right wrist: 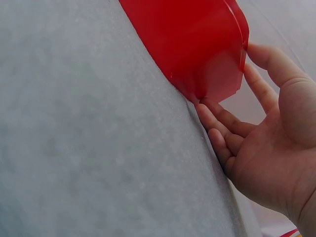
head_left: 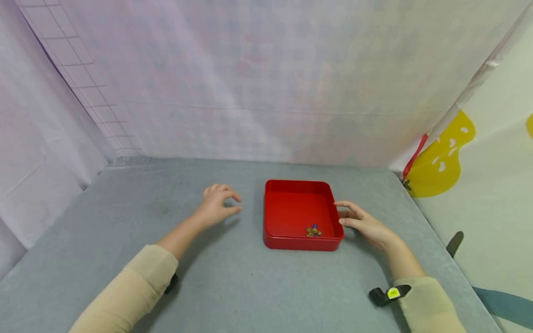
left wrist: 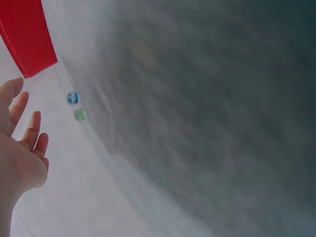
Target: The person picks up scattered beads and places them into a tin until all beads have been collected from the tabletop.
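A square red tray [head_left: 297, 210] with raised walls stands on the grey cloth. Toward its near right corner lie several small gold-brown pieces [head_left: 313, 232] with a bit of blue; their kind is too small to tell. My right hand [head_left: 370, 229] touches the outside of the tray's right wall, thumb and fingertips resting against it [right wrist: 266, 133]. To the left of the tray, apart from it, my left hand [head_left: 216, 208] hovers with relaxed fingers and holds nothing. Beyond that hand, the left wrist view shows a blue marble [left wrist: 72, 98] and a green marble [left wrist: 80, 114].
Grey cloth [head_left: 250, 286] covers the table. A pale patterned curtain [head_left: 266, 92] hangs along its back edge, and a white sheet with a yellow print [head_left: 443, 162] borders the right side. Black cameras [head_left: 381, 296] are strapped at the wrists.
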Demonstrator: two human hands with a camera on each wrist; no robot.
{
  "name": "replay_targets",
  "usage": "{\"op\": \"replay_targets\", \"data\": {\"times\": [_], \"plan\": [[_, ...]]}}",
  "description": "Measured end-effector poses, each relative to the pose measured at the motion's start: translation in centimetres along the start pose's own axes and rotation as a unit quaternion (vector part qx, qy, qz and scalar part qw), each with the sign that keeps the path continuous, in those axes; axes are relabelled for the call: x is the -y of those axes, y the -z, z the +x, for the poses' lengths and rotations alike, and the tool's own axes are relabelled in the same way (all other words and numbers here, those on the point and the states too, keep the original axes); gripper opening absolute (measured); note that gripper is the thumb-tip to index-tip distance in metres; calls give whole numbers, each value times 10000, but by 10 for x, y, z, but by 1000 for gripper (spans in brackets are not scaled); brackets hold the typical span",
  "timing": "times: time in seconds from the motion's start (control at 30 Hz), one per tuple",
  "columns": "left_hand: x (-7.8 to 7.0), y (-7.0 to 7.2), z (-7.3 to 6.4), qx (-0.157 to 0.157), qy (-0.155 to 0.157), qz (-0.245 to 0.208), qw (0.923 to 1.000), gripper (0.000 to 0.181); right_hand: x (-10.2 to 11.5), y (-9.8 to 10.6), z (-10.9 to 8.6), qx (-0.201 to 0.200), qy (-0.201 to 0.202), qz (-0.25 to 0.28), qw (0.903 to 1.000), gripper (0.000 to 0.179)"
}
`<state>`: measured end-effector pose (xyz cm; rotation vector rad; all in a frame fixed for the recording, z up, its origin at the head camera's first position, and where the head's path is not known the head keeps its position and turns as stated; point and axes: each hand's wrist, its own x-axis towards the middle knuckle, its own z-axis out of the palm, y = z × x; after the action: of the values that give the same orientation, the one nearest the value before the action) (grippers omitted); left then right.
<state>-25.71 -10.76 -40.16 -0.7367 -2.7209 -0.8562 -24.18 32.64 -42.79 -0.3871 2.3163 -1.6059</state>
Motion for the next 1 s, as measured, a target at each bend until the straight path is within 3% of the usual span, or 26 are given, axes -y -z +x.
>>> {"op": "replay_targets", "data": {"times": [1.0], "plan": [[29,21,-12,153,426,360,9983,27,2,-1,-2,-20,-69,-17,10000,57]]}}
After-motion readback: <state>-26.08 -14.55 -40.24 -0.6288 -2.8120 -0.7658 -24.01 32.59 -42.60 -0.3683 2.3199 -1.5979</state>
